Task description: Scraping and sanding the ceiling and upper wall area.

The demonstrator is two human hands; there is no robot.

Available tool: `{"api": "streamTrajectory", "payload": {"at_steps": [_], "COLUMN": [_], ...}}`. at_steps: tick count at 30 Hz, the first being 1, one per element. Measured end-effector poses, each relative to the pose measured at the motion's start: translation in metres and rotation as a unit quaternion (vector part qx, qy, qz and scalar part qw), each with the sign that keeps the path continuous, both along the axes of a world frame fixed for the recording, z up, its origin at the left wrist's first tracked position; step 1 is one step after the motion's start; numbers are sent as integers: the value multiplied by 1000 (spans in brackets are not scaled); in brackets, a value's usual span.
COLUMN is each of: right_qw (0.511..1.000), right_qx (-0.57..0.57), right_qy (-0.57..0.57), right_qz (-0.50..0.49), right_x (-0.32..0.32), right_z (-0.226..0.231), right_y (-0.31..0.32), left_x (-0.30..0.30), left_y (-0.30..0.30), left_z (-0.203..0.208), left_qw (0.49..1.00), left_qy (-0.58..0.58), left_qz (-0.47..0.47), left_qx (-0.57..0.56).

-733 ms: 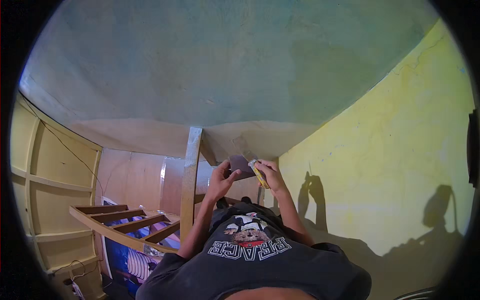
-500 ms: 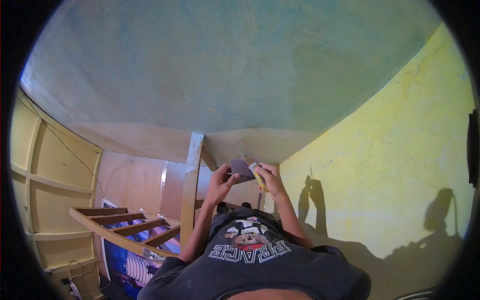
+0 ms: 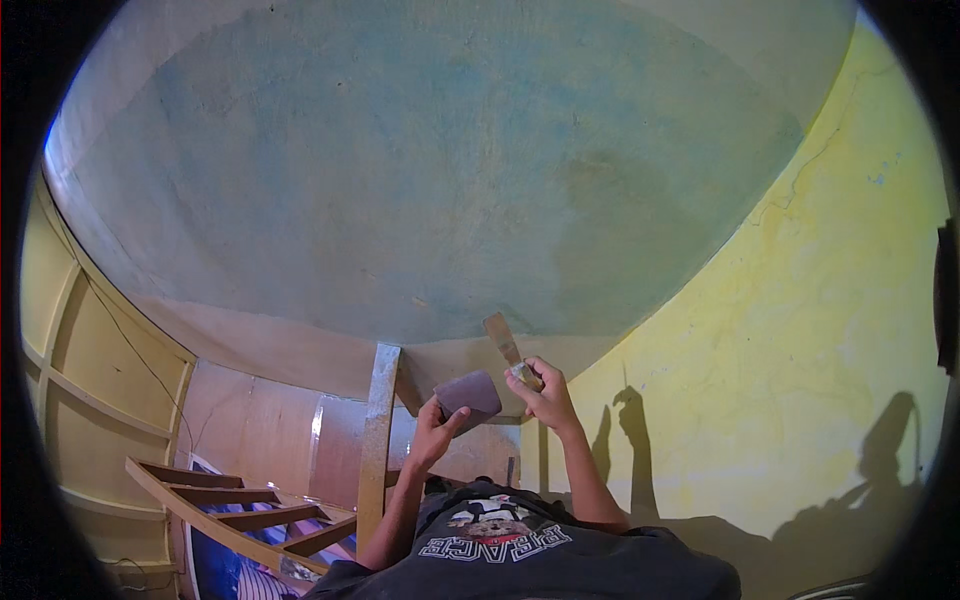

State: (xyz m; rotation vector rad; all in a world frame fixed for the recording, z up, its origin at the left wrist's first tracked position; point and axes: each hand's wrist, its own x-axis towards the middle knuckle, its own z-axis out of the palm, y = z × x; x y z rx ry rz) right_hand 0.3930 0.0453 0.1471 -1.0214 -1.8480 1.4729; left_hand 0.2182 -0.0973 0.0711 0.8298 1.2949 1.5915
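My left hand grips a flat, purplish-brown rectangular sheet by its lower left edge, with the thumb across its face. It looks like a rounded-corner piece of sandpaper, though its exact kind cannot be made out. In my right hand is a putty knife, held by its pale yellowish handle, blade pointing up and slightly left. The knife is apart from the sheet. Both hands are raised in front of the large grey-green wall, below its lighter lower band.
A wooden post stands just left of my left arm. A wooden ladder-like frame leans at lower left over a printed sheet. On the right rises a cracked yellow wall with shadows; pale framed panels line the left.
The two hands have moved apart. The putty knife has come away from the sheet, its blade now free. The whole view has tilted upward, showing more of the grey-green surface.
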Motion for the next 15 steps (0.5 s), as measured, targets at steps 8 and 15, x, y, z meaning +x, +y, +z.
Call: {"api": "streamTrajectory", "payload": {"at_steps": [8,15], "right_qw": [979,994], "right_qx": [-170,-88], "right_qy": [34,63], "right_qz": [105,-27], "right_x": [2,-7], "right_z": [-27,-33], "right_y": [-24,-38], "left_x": [7,28], "left_y": [6,0], "left_z": [0,45], "left_qw": [995,857], "left_qy": [101,455], "left_qz": [11,243], "left_qx": [-3,1]}}
